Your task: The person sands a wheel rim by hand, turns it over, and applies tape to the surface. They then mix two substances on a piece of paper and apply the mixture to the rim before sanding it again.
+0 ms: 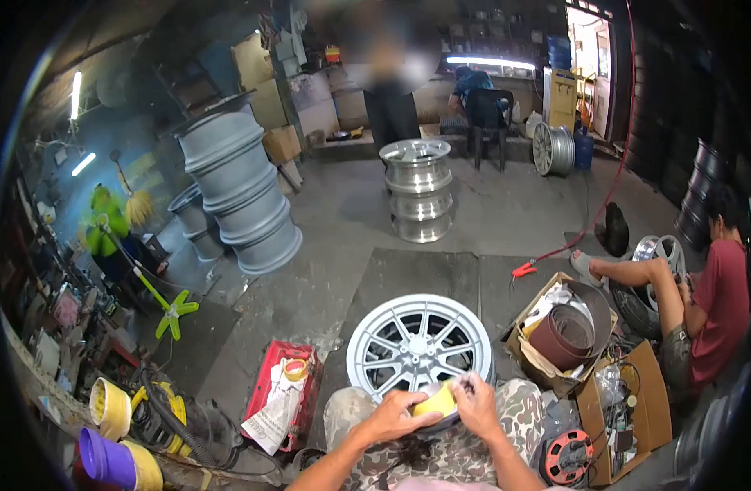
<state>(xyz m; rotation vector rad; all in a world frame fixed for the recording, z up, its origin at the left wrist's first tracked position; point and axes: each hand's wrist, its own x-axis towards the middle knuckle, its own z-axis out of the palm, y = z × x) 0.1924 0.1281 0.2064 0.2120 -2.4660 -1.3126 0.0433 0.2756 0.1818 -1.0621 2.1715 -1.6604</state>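
Note:
A silver multi-spoke wheel rim (419, 344) lies face up on the floor directly before my knees. Over its near edge, both hands hold a small yellow sheet (437, 403), its kind not clear. My left hand (396, 416) grips the sheet's left side, fingers closed along its lower edge. At the opposite side, the fingers of my right hand (477, 404) are pinched together at the sheet's upper right corner. My forearms rest above my camouflage-patterned trousers (518, 413).
A red toolbox (261, 385) with newspaper and a tape roll stands left. Rightward are a box of abrasive rolls (565, 327), an orange cable reel (568, 454) and a seated person (719, 303). Rims are stacked ahead (420, 192) and at left (240, 188).

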